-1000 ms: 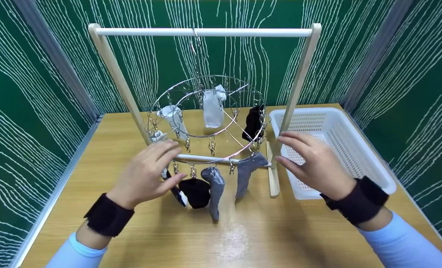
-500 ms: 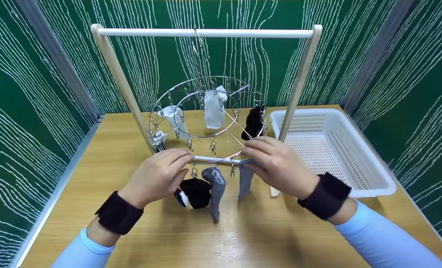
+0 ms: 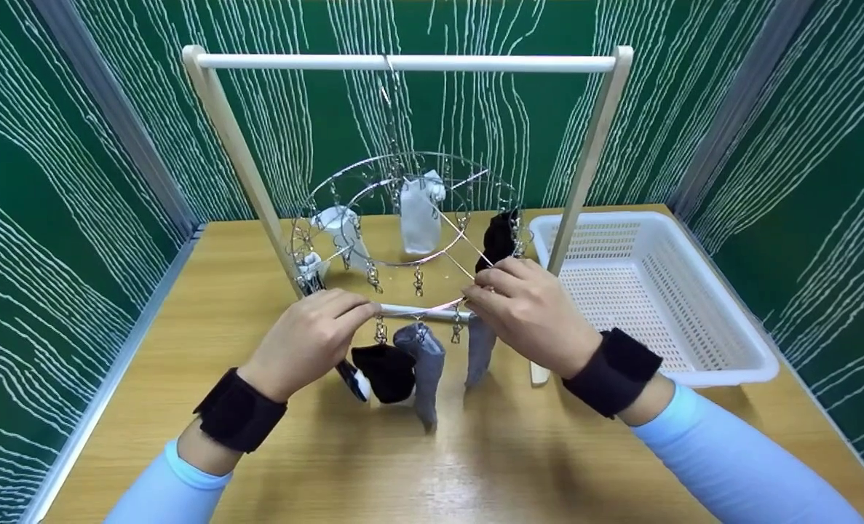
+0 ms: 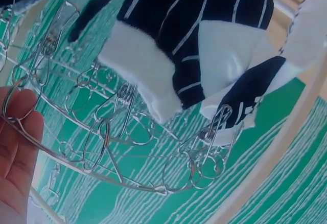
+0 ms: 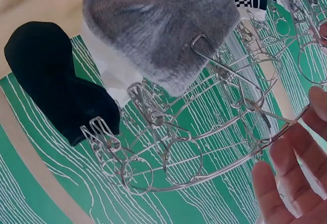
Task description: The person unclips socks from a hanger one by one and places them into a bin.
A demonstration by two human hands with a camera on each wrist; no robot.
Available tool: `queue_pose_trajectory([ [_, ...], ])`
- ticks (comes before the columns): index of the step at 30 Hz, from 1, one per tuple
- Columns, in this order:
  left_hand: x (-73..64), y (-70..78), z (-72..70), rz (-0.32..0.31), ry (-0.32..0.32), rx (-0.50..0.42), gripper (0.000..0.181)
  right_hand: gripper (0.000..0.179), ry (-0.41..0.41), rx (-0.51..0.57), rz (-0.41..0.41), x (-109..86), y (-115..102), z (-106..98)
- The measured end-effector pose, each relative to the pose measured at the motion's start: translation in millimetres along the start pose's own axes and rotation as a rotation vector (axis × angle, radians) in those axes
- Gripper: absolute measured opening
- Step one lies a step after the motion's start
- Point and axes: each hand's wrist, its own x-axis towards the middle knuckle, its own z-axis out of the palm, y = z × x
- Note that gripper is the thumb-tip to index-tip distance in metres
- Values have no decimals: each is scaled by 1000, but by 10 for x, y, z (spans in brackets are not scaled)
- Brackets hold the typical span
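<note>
A round metal clip hanger (image 3: 442, 306) hangs by its hook from a wooden rack's top bar. At its near left rim, my left hand (image 3: 308, 342) grips the wire with fingertips and thumb. My right hand (image 3: 537, 306) pinches the rim on the near right, thumb and fingers visible around the wire in the right wrist view. Between the hands dangle a black sock (image 3: 384, 372) and a grey sock (image 3: 428, 371). Another grey sock (image 3: 480, 349) is partly hidden by the right hand. A black sock with white stripes (image 4: 173, 9) is clipped beside the left hand.
White socks (image 3: 421, 218) and a black sock (image 3: 501, 236) hang along the far side. The wooden rack (image 3: 581, 167) straddles the hanger on the table (image 3: 220, 291). To the right stands a white perforated basket (image 3: 730, 320). Green walls with white lines surround the table.
My right hand has moved left from near the basket onto the hanger's rim. My left hand has moved slightly right and now grips the rim too. The hanger has barely shifted.
</note>
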Motion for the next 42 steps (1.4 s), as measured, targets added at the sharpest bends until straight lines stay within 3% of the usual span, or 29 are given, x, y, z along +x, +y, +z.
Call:
queue_pose_trajectory([
  [8, 43, 8, -21, -20, 54, -29, 23, 13, 20, 11, 24, 37, 46, 0],
  [15, 92, 66, -7, -70, 182, -93, 24, 13, 13, 42, 51, 40, 70, 12],
  [20, 150, 236, 16, -111, 335, -172, 28, 12, 6, 33, 56, 53, 60, 19],
  [23, 184, 374, 65, -101, 421, -230, 21, 11, 3, 26, 61, 64, 57, 18],
  [26, 201, 504, 140, -101, 454, -267, 16, 10, 0, 27, 74, 74, 57, 10],
  [29, 184, 616, 212, -159, 426, -276, 16, 8, -1, 31, 88, 82, 58, -3],
  [37, 148, 760, 315, -421, 273, -251, 29, 7, 3, 45, 97, 83, 59, -4],
  [42, 178, 794, 338, -485, 149, -236, 44, 8, 1, 38, 97, 81, 58, -2],
])
